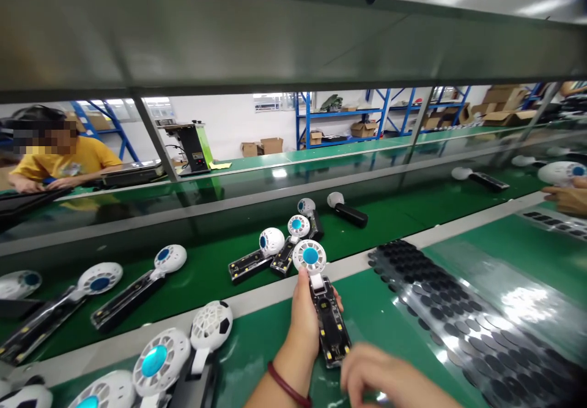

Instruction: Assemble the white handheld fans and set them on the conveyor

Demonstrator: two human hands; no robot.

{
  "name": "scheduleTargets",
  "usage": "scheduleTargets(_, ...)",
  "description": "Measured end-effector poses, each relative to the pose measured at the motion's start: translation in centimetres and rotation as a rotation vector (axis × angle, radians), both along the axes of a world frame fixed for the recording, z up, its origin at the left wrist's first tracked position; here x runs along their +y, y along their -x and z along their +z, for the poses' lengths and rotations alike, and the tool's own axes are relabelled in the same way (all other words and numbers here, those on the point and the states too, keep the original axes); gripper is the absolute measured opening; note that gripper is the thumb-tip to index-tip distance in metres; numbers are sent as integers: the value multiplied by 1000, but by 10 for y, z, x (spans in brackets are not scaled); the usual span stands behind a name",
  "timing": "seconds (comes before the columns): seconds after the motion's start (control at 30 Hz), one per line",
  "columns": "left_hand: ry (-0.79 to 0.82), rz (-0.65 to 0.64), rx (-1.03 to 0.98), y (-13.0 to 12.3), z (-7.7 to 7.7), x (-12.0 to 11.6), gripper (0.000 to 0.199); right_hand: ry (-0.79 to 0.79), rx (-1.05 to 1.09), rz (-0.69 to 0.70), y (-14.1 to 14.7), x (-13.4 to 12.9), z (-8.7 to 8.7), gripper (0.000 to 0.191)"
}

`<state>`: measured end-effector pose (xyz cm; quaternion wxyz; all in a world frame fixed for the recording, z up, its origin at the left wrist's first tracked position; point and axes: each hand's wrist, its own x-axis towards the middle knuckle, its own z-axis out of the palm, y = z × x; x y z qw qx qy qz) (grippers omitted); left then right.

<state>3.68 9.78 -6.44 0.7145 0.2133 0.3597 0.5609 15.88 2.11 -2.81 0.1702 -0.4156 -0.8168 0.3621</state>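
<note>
A handheld fan point(331, 328) with a white round head, a blue centre disc and a black body showing a circuit board is in my left hand point(302, 310). My fingers wrap round its body, and a dark red band circles the wrist. Close to the fan's lower end is my right hand point(378, 371), blurred by motion with its fingers curled; whether it touches the fan or holds anything does not show. On the bench to the right lies a sheet of round black stickers point(440, 304). More white-headed fans point(161, 362) lie at the lower left.
Several fans point(250, 264) rest on the green conveyor belt point(206, 224) beyond the metal edge strip point(257, 298). A metal overhead panel point(275, 41) spans the top. A co-worker in a yellow shirt point(87, 157) sits at far left; another person's hand point(568, 199) is at right.
</note>
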Motion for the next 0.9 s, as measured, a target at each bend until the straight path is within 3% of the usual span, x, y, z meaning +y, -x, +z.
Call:
scheduleTargets(0.1,26,19,22,1,-2,-1,56,111,97,-260,-3,26,28,13)
scheduleTargets(0.17,29,39,34,2,-1,-2,52,163,68,-328,0,43,37,12)
scheduleTargets(0.37,-68,78,97,3,0,-2,57,65,-81,-178,11,66,44,16)
scheduleTargets(0.9,-92,114,179,4,-9,0,48,74,-216,-145,14,68,50,16)
